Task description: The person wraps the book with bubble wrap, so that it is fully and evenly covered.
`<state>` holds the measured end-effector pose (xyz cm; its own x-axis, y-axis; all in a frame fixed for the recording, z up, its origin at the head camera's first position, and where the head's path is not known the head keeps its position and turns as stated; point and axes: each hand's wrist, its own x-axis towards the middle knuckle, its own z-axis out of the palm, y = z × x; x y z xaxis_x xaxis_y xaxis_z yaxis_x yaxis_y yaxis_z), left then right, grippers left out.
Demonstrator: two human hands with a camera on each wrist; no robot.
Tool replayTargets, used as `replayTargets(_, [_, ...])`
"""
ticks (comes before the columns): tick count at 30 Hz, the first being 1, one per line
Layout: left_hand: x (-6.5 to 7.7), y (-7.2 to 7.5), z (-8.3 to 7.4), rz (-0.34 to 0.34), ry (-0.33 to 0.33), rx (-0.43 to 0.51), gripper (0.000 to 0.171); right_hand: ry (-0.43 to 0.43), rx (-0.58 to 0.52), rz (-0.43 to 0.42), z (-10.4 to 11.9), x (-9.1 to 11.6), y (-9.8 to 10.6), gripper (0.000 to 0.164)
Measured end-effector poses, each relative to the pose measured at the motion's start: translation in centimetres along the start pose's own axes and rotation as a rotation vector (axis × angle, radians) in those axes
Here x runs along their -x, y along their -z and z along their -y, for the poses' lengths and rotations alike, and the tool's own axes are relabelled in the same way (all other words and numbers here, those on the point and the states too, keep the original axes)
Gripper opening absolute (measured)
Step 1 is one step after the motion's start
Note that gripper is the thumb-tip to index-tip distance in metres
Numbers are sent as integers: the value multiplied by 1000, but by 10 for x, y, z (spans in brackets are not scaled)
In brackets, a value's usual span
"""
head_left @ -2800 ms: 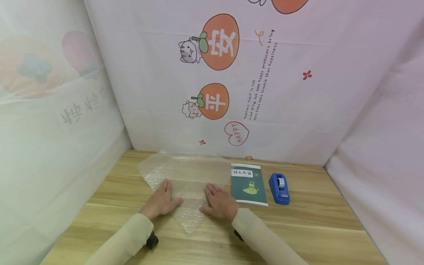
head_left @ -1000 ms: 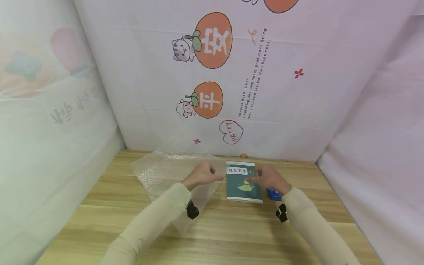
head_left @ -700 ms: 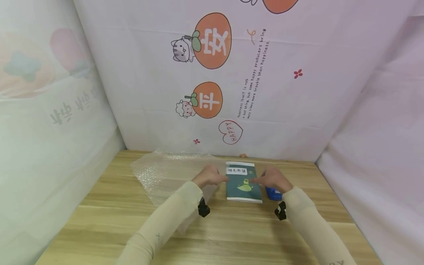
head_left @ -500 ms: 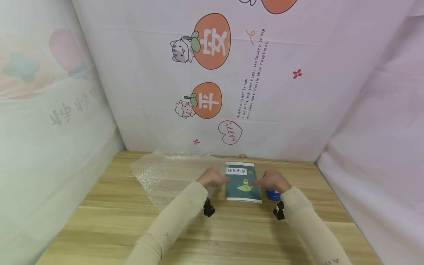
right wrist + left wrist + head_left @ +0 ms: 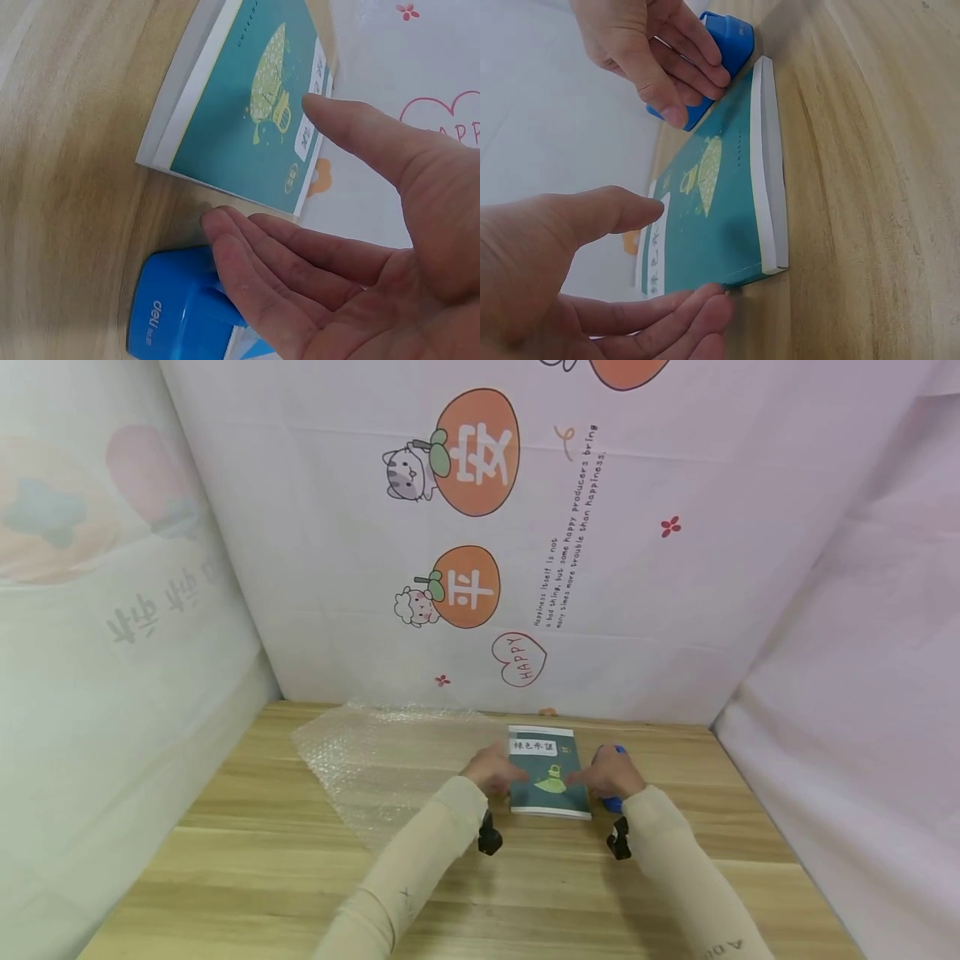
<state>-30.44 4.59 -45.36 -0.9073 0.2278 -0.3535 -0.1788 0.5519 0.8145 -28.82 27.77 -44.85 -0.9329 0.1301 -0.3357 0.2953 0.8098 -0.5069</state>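
A green book (image 5: 551,797) with a white title label lies flat on the wooden table. My left hand (image 5: 489,770) is at its left edge; in the left wrist view the thumb hovers over the cover (image 5: 720,232) and the fingertips reach the side edge, contact unclear. On the opposite side, my right hand (image 5: 613,772) has its thumb above the cover and its fingers beside the edge, with a small gap showing in the right wrist view. Neither hand grips the book. Right behind the right fingers sits a blue tape dispenser (image 5: 176,307), partly covered by that hand.
Clear bubble wrap (image 5: 360,768) is spread flat on the table (image 5: 247,868) left of the book, its near part hidden under the left forearm. A printed white cloth (image 5: 630,668) hangs behind the table, and more cloth closes off both sides.
Both hands have left the bubble wrap, where they lay flat, and moved right to the book. Lately they have drawn closer to its two sides and lowered. The book has stayed put.
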Motion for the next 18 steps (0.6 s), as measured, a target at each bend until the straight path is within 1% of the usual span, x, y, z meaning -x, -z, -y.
replayTargets(2, [-1,-1,1,-7,-2,-23,61,-3,-2,-7,2,1,-2,58])
replayTargets(4, [-3,-2,2,-10,-4,-41,54,-1,0,-9,3,2,-3,62])
replayTargets(8, [-8,-4,6,3,0,-41,41,-17,3,-17,4,2,-5,46])
replayTargets(11, [-10,-4,7,18,10,-49,29,-20,12,-24,5,2,-6,40])
replayTargets(13, [-10,-4,8,23,14,-57,27,-17,19,-27,5,1,-8,39])
replayTargets(18, [-10,-3,9,19,7,-84,30,-12,28,-41,6,0,-11,41])
